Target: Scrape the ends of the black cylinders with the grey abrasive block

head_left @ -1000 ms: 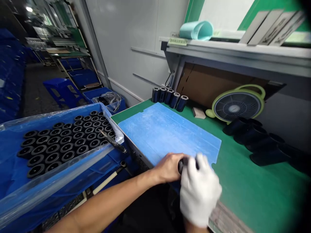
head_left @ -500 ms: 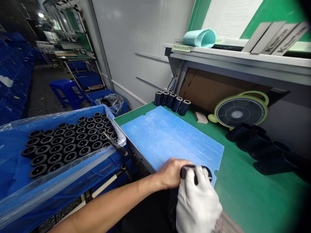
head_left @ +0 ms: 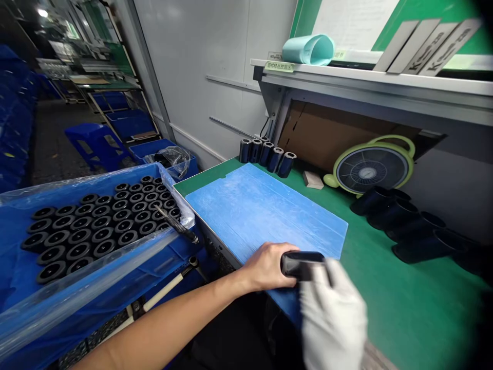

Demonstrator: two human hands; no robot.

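My bare left hand point(head_left: 267, 267) is wrapped around a short black cylinder point(head_left: 292, 261), tilted over the near edge of the blue sheet point(head_left: 250, 216). My right hand point(head_left: 333, 308), in a white glove and smeared by motion, is closed at the cylinder's right end. Between its fingers and the cylinder shows a small dark brown piece point(head_left: 306, 271), too blurred to name. To the left, a plastic-lined blue bin point(head_left: 127, 275) holds many upright black cylinders point(head_left: 102, 222) in rows, with a thin brush-like tool point(head_left: 179, 226) lying across its near corner.
Several black cylinders point(head_left: 266, 154) stand at the back of the green bench point(head_left: 370, 288), and larger dark ones point(head_left: 419, 226) lie on the right. A small block point(head_left: 313, 180) and a green-rimmed fan point(head_left: 370, 172) sit below the shelf point(head_left: 346, 82). A blue stool point(head_left: 94, 144) stands on the floor.
My right hand has moved right from over the cylinder's top to its right end. The cylinder has turned a little in my left hand. The whole view has shifted slightly.
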